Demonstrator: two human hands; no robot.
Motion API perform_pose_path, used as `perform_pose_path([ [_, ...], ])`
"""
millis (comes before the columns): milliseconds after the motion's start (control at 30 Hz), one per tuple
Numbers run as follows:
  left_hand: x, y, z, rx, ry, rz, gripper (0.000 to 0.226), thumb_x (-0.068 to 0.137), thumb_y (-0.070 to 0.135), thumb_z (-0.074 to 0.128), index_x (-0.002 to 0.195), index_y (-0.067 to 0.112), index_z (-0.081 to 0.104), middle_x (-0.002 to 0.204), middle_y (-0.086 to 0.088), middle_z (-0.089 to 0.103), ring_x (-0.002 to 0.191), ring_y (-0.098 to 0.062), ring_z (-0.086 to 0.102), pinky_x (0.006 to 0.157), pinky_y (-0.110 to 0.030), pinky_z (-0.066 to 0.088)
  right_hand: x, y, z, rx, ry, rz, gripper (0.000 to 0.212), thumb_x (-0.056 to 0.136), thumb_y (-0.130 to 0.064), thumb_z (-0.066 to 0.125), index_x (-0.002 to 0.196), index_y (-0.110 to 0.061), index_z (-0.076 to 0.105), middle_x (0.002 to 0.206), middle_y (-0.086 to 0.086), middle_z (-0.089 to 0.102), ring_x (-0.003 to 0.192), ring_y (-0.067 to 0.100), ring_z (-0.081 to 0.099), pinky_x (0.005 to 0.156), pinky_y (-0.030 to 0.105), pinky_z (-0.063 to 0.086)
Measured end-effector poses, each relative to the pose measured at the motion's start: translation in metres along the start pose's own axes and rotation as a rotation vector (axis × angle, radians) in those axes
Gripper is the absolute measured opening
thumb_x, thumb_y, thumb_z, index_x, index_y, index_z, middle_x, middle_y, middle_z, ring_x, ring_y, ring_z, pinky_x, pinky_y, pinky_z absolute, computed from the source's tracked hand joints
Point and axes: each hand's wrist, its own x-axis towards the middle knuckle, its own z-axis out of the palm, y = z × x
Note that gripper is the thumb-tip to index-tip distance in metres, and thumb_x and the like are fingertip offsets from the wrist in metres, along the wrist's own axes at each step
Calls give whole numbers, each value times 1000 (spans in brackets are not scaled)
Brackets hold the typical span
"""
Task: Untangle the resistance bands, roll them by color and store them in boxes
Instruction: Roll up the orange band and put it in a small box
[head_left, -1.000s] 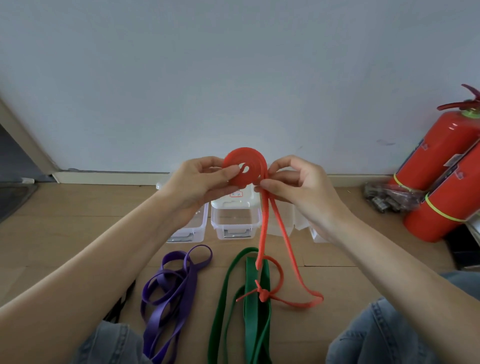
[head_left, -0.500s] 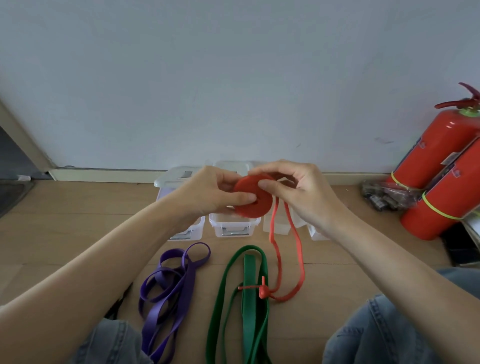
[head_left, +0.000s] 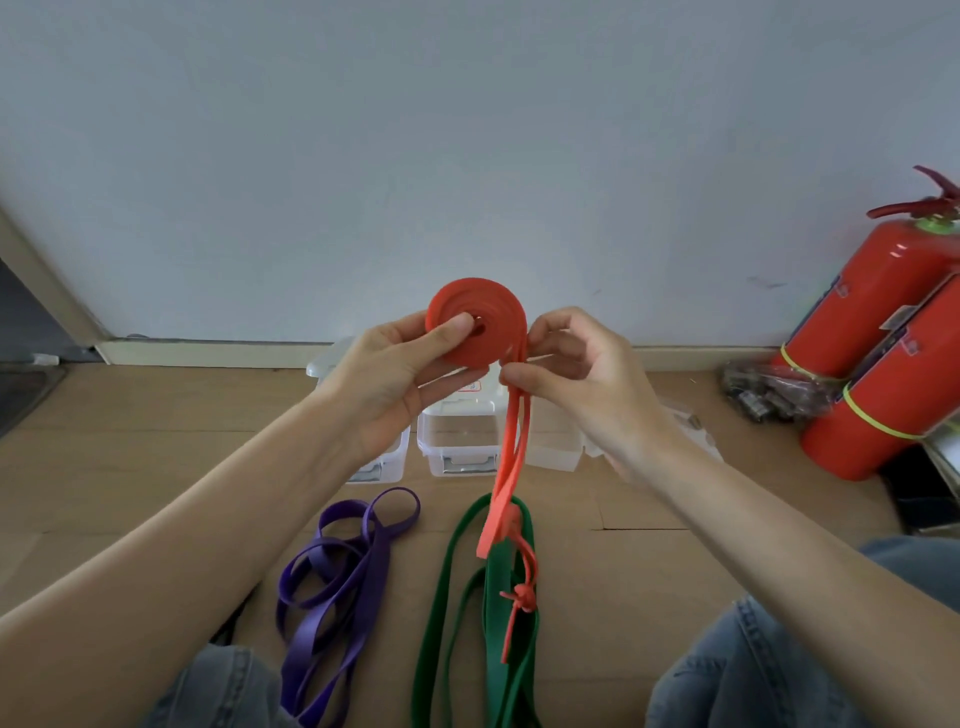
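Head view, person seated on wooden floor (head_left: 130, 457), facing a pale wall.

Left hand (head_left: 395, 374): grips the rolled part of the red resistance band (head_left: 475, 322), thumb pressed flat on the face of the coil near its centre hole, other fingers curled behind. The coil is held upright in the air, above the boxes and in front of the wall.

Right hand (head_left: 576, 374): fingers curled, thumb and fingertips pinching the two unrolled strands of the red band just where they leave the coil's right edge. The loose strands hang straight down from that pinch, crossing in front of the middle clear plastic box (head_left: 457, 441). Lower end carries a thin red cord with a knot, dangling over the green band.

Green resistance band (head_left: 467, 623): lies in long loops on the floor, between the knees, below the hanging red tail.

Purple resistance band (head_left: 337, 587): loose tangle of loops on the floor, left of the green one, apart from it.

Clear boxes: a row by the skirting board, partly hidden behind the hands; count cannot be told.

Two red fire extinguishers (head_left: 883, 332) lean against the wall at right.
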Motion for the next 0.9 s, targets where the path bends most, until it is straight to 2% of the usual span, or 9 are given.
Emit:
perform_pose_path([
  [133, -1, -9, 0, 117, -28, -13, 34, 69, 20, 69, 103, 11, 67, 102, -5, 72, 93, -15, 69, 79, -24, 56, -2, 2, -1, -44, 63, -24, 23, 78, -9, 72, 83, -15, 51, 75, 4, 72, 71, 16, 70, 74, 27, 56],
  [233, -1, -7, -2, 352, -46, -6, 28, 73, 11, 72, 100, 17, 68, 100, -3, 73, 96, -14, 68, 86, -23, 53, 1, -3, -9, -57, 75, -69, 20, 80, -3, 69, 85, -19, 58, 75, -1, 70, 72, 11, 67, 72, 20, 52],
  [333, -3, -6, -1, 658, -103, -3, 22, 73, 11, 75, 90, 22, 71, 88, 4, 75, 86, -5, 68, 76, -13, 51, 0, -7, -9, -104, 1, -91, 18, 85, -5, 64, 89, -23, 66, 78, -11, 66, 78, 1, 63, 74, 15, 49],
  [400, -5, -4, 1, 596, -183, -95, 19, 72, 12, 75, 90, 17, 71, 86, 0, 75, 83, -9, 71, 67, -13, 53, 1, -11, -8, -145, -35, -109, 18, 87, -7, 62, 90, -24, 68, 81, -13, 67, 82, -1, 63, 76, 14, 49],
  [567, -8, 7, -3, 439, -299, -195, 29, 70, 24, 69, 97, 14, 71, 95, -7, 74, 90, -16, 70, 68, -16, 54, 3, -14, -12, -152, -64, -110, 19, 86, -6, 63, 91, -24, 68, 82, -4, 69, 75, 8, 64, 66, 19, 53],
  [633, -7, 7, -2, 413, -244, -158, 32, 68, 25, 68, 97, 12, 70, 94, -6, 74, 88, -14, 71, 67, -16, 54, 4, -13, -13, -44, -54, -44, 16, 86, -7, 64, 93, -22, 67, 77, -6, 71, 71, 10, 66, 64, 19, 53],
  [733, -1, 9, -1, 284, -94, -81, 30, 68, 25, 67, 94, 11, 69, 89, -4, 75, 83, -12, 71, 66, -17, 55, 4, -13, -18, 121, -19, 39, 17, 82, -8, 67, 97, -12, 59, 79, 5, 73, 69, 22, 70, 64, 25, 55],
  [833, 5, 12, -3, 163, 50, -14, 17, 82, 18, 63, 94, 8, 67, 82, 0, 75, 76, -7, 70, 63, -15, 54, 1, -10, -10, 122, -50, 71, 25, 77, -7, 72, 97, -6, 56, 80, 13, 72, 67, 26, 71, 61, 27, 55],
  [900, 5, 7, -2, 108, 72, -6, 15, 84, 17, 61, 94, 7, 67, 84, -2, 75, 78, -8, 70, 64, -16, 54, -1, -6, -3, 116, -53, 78, 29, 77, -7, 73, 98, -5, 53, 80, 14, 71, 65, 24, 70, 59, 28, 55],
])
